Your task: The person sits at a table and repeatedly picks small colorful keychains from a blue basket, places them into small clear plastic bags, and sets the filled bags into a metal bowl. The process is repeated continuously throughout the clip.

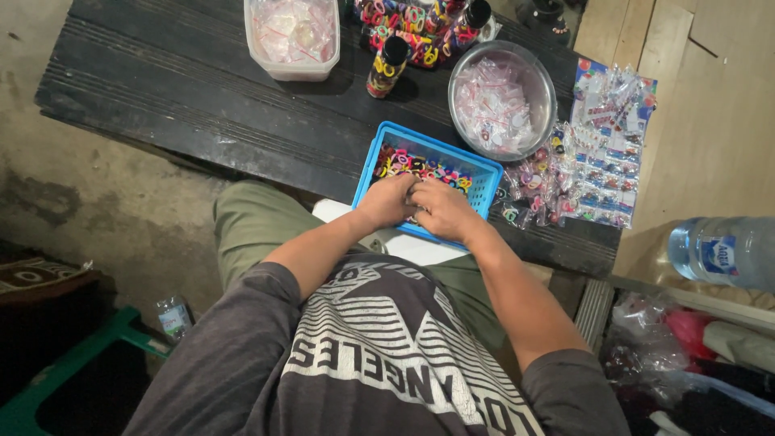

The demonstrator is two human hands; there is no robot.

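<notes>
My left hand (387, 202) and my right hand (442, 211) meet, fingers curled, over the near edge of a blue plastic basket (452, 152) on a black wooden table (202, 89). The basket holds several small colourful elastic bands (420, 165). The fingertips of both hands touch each other inside the basket. Anything pinched between them is hidden. My forearms reach out from a grey printed shirt, and my knee in olive trousers (250, 218) is under the table edge.
A metal bowl (452, 93) of small clear bags stands behind the basket. Filled packets (589, 161) lie to its right, a clear tub (252, 44) of bags and a dark-capped bottle (387, 64) at the back. A water bottle (722, 252) lies right, a green stool (73, 363) lower left.
</notes>
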